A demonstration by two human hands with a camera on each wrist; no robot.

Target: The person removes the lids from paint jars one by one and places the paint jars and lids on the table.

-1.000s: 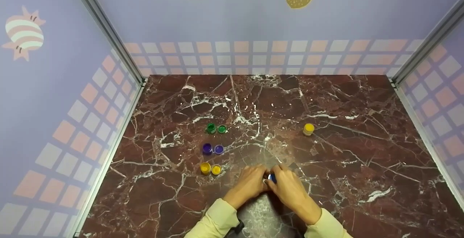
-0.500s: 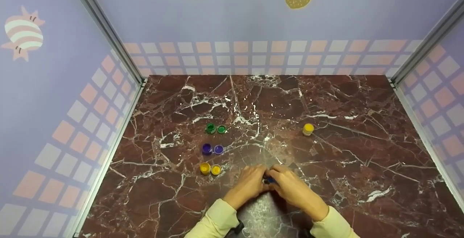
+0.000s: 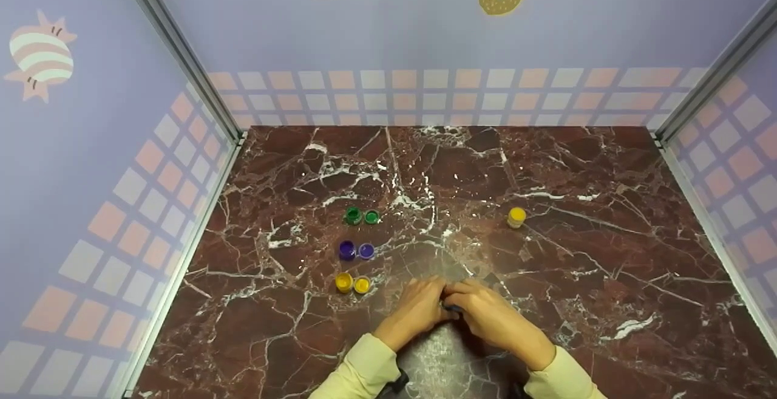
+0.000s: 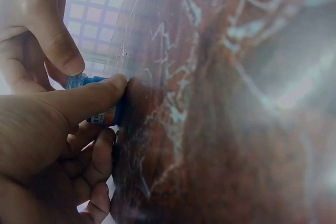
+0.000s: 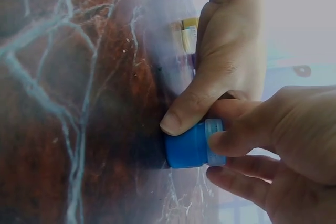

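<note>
A small blue paint jar [image 5: 186, 151] stands on the marbled tabletop, held by both hands near the front. My left hand [image 3: 419, 302] grips its blue body, the thumb lying along the side in both wrist views. My right hand [image 3: 490, 315] pinches the translucent blue cap [image 5: 214, 141] between thumb and fingers. In the head view the fingers hide nearly all of this jar. The left wrist view shows part of its printed label [image 4: 102, 118]. Nearest to the left hand is an open yellow jar [image 3: 343, 282] with its lid [image 3: 362, 285] beside it.
Farther back on the left stand an open purple jar [image 3: 346, 250] with its lid [image 3: 366, 251], and an open green jar [image 3: 353, 215] with its lid [image 3: 371, 217]. A yellow-capped jar [image 3: 516, 217] stands alone at right. Patterned walls [image 3: 437, 34] enclose the table.
My right hand has turned and shifted slightly at the blue jar, covering more of the cap than before. The left hand stays in place, and the other jars have not moved.
</note>
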